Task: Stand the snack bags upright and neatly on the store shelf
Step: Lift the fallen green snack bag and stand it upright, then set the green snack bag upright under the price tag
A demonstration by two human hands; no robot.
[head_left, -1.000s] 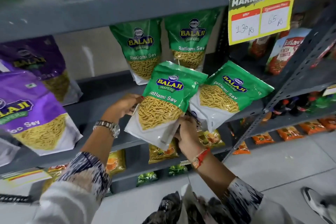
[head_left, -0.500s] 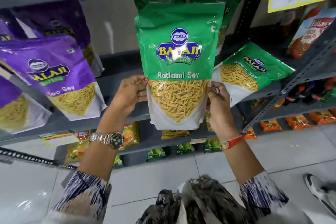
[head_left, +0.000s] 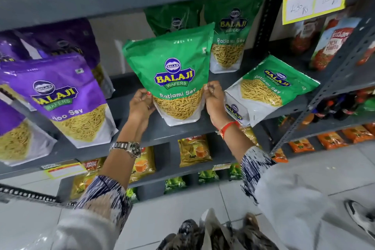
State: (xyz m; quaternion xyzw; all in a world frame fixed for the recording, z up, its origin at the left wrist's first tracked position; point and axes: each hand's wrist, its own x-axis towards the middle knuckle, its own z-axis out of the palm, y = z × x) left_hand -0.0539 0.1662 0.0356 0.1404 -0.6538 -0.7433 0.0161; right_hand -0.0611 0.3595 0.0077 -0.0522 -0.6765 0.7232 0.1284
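Observation:
A green Ratlami Sev bag [head_left: 172,71] stands upright on the grey shelf [head_left: 182,128], its base on the shelf board. My left hand [head_left: 141,103] grips its lower left edge and my right hand [head_left: 214,99] its lower right edge. To the right another green bag [head_left: 267,87] lies tilted on its side over a third one. Two more green bags [head_left: 231,42] stand upright at the back, one partly hidden behind the held bag.
Purple Aloo Sev bags [head_left: 65,97] lean forward at the left of the same shelf. A yellow price sign [head_left: 316,0] hangs from the upper shelf edge. Tomato snack bags [head_left: 332,44] fill the rack at right. Lower shelves hold small packets. A shoe [head_left: 361,217] is on the tiled floor.
Both hands turned the green bag from tilted to upright, lifted it, then lowered it so its base now rests on the shelf.

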